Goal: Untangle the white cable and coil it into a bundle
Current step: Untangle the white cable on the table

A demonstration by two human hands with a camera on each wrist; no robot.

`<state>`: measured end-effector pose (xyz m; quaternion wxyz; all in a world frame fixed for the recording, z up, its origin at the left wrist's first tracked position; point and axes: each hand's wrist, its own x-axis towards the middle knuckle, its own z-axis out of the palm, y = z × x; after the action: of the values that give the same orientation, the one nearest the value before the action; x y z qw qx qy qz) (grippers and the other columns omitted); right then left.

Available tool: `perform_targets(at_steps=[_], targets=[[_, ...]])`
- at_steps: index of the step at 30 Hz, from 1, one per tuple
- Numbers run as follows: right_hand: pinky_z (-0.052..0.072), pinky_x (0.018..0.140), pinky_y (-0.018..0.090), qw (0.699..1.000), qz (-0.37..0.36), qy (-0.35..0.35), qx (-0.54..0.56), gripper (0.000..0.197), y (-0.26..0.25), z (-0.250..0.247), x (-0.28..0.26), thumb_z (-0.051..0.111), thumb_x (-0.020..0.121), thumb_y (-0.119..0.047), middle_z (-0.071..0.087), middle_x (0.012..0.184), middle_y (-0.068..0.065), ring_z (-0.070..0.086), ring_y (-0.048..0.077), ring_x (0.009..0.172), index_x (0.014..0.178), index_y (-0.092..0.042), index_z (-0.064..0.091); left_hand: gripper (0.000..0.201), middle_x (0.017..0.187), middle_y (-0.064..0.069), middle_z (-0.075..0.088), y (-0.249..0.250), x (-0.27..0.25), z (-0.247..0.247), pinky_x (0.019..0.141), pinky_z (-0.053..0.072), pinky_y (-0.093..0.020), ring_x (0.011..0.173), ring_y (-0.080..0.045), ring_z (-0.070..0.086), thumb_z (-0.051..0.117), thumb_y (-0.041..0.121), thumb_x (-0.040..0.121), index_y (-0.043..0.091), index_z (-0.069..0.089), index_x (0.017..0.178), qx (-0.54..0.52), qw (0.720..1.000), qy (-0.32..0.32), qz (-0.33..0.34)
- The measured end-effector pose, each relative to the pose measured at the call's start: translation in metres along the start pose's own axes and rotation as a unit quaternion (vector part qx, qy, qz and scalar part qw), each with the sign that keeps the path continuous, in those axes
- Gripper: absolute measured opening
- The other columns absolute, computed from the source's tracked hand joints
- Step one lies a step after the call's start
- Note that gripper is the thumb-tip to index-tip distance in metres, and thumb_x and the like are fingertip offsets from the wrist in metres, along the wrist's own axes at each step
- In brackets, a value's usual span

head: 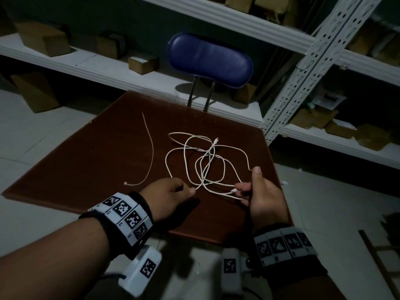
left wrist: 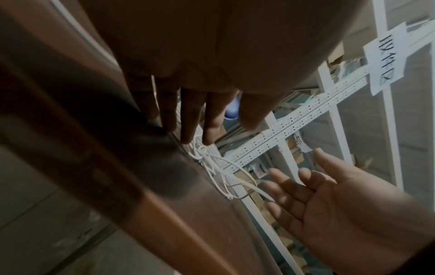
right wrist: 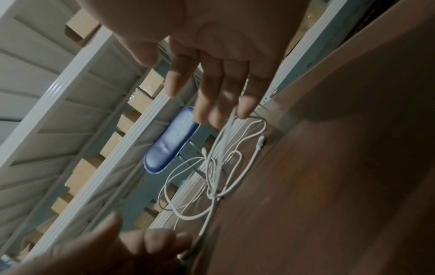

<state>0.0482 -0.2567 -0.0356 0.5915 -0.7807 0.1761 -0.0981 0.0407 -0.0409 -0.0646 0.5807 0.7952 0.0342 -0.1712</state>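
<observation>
The white cable (head: 207,156) lies in tangled, overlapping loops on the brown table (head: 97,159), one plug (head: 216,139) at the far side. My left hand (head: 190,189) reaches to the near left of the tangle; its straight fingertips (left wrist: 208,139) touch a strand, and the thumb stands apart. My right hand (head: 242,194) is at the near right, fingers loosely spread (left wrist: 306,178). Strands (right wrist: 233,119) run up among those fingers, and a second plug (head: 233,190) sits beside them. In the right wrist view the cable (right wrist: 212,186) spreads below my fingers.
A separate thin pale cord (head: 151,152) lies on the table's left part. A blue chair back (head: 210,59) stands behind the table's far edge. White metal shelves (head: 86,63) with cardboard boxes (head: 43,37) line the back and right. Tiled floor surrounds the table.
</observation>
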Motion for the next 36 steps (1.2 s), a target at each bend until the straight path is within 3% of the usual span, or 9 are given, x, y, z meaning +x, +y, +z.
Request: perform_targets(at_steps=[4, 11, 13, 18, 22, 26, 31, 34, 36], targets=[[0.045, 0.055, 0.029, 1.0, 0.009, -0.005, -0.001, 0.055, -0.004, -0.001, 0.0, 0.047, 0.102, -0.048, 0.064, 0.06, 0.006, 0.053, 0.016, 0.05, 0.07, -0.006, 0.062, 0.025, 0.088, 0.001, 0.074, -0.001, 0.001, -0.002, 0.087, 0.056, -0.047, 0.085, -0.018, 0.07, 0.068, 0.053, 0.086, 0.028, 0.072, 0.085, 0.06, 0.998, -0.01, 0.009], [0.044, 0.056, 0.032, 0.995, -0.005, -0.027, 0.095, 0.046, -0.006, -0.002, -0.004, 0.052, 0.102, -0.043, 0.057, 0.054, 0.001, 0.051, 0.015, 0.049, 0.073, -0.01, 0.065, 0.029, 0.094, -0.022, 0.073, 0.005, -0.002, 0.0, 0.067, 0.054, -0.033, 0.074, -0.027, 0.07, 0.07, 0.035, 0.09, 0.007, 0.071, 0.096, -0.056, 0.998, -0.003, -0.026], [0.043, 0.051, 0.03, 0.985, 0.012, -0.037, 0.165, 0.046, -0.01, 0.0, -0.007, 0.052, 0.102, -0.04, 0.054, 0.052, 0.003, 0.049, 0.016, 0.047, 0.074, -0.007, 0.064, 0.031, 0.097, -0.024, 0.073, 0.009, -0.003, -0.001, 0.07, 0.052, -0.037, 0.079, -0.034, 0.069, 0.068, 0.034, 0.092, 0.003, 0.07, 0.099, -0.099, 0.994, -0.021, -0.049], [0.039, 0.045, 0.027, 0.969, 0.005, -0.066, 0.24, 0.044, -0.014, 0.007, -0.014, 0.05, 0.103, -0.034, 0.048, 0.05, 0.005, 0.045, 0.017, 0.046, 0.074, -0.002, 0.06, 0.017, 0.097, -0.019, 0.073, 0.012, 0.0, 0.003, 0.065, 0.056, -0.036, 0.081, -0.03, 0.071, 0.064, 0.022, 0.095, 0.008, 0.061, 0.106, -0.272, 0.954, -0.056, -0.114], [0.038, 0.051, 0.032, 0.96, -0.019, -0.087, 0.265, 0.044, -0.013, 0.01, -0.017, 0.048, 0.104, -0.03, 0.047, 0.049, 0.007, 0.043, 0.019, 0.045, 0.073, -0.001, 0.059, 0.024, 0.107, -0.021, 0.073, 0.018, -0.003, 0.002, 0.062, 0.057, -0.033, 0.082, -0.027, 0.071, 0.06, -0.003, 0.093, 0.007, 0.062, 0.115, -0.277, 0.958, -0.022, -0.079], [0.042, 0.05, 0.031, 0.964, -0.04, -0.081, 0.248, 0.041, -0.012, 0.009, -0.016, 0.052, 0.103, -0.032, 0.05, 0.052, 0.005, 0.046, 0.018, 0.047, 0.074, -0.005, 0.063, 0.032, 0.1, -0.014, 0.074, 0.018, -0.009, 0.0, 0.067, 0.06, -0.025, 0.081, -0.021, 0.072, 0.062, -0.015, 0.086, 0.005, 0.066, 0.11, -0.214, 0.977, 0.01, 0.001], [0.042, 0.057, 0.029, 0.978, -0.041, -0.107, 0.175, 0.025, -0.015, 0.009, -0.012, 0.049, 0.104, -0.018, 0.064, 0.067, 0.001, 0.054, 0.015, 0.061, 0.099, -0.018, 0.074, 0.001, 0.074, -0.007, 0.073, 0.022, -0.019, -0.01, 0.061, 0.052, -0.021, 0.065, -0.015, 0.068, 0.073, 0.014, 0.087, 0.013, 0.072, 0.086, -0.14, 0.979, 0.118, 0.094], [0.054, 0.082, 0.029, 0.987, -0.082, -0.102, 0.097, 0.02, -0.01, 0.013, -0.013, 0.061, 0.095, -0.029, 0.074, 0.105, -0.006, 0.067, 0.009, 0.094, 0.108, -0.028, 0.076, 0.021, 0.061, -0.005, 0.06, 0.026, -0.02, -0.02, 0.052, 0.05, -0.023, 0.054, -0.018, 0.056, 0.065, 0.021, 0.093, 0.004, 0.063, 0.081, -0.213, 0.967, 0.117, 0.084], [0.051, 0.09, 0.016, 0.988, -0.117, -0.099, 0.031, 0.023, -0.011, 0.013, -0.017, 0.067, 0.093, -0.025, 0.063, 0.127, -0.003, 0.063, -0.002, 0.105, 0.113, -0.032, 0.074, 0.024, 0.056, -0.005, 0.052, 0.029, -0.022, -0.027, 0.046, 0.043, -0.021, 0.048, -0.017, 0.047, 0.061, 0.022, 0.095, 0.001, 0.062, 0.083, -0.256, 0.958, 0.105, 0.076]])
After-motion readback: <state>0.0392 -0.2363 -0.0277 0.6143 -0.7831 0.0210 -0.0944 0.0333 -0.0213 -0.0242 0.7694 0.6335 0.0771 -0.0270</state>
